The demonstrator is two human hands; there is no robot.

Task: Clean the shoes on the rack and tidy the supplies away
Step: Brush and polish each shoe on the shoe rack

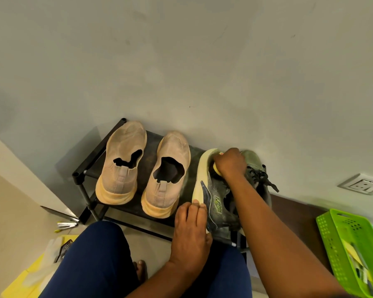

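Observation:
A low black shoe rack (91, 155) stands against the wall. On it sit two beige knit shoes (125, 160) (168, 173) with orange soles, heels toward me. At the rack's right end a grey-green sneaker (216, 190) with a cream sole is tipped on its side. My left hand (191, 229) grips its heel. My right hand (232, 163) is closed over a yellow brush (216, 169) pressed on the sneaker's toe area; most of the brush is hidden. A second grey-green sneaker (258, 168) lies behind my right arm.
A bright green plastic basket (332, 233) with supplies stands on the floor at the right. Yellow cloth and a packet (60, 248) lie at lower left beside my knee. A wall socket (362, 184) is at the right. My blue-trousered legs fill the foreground.

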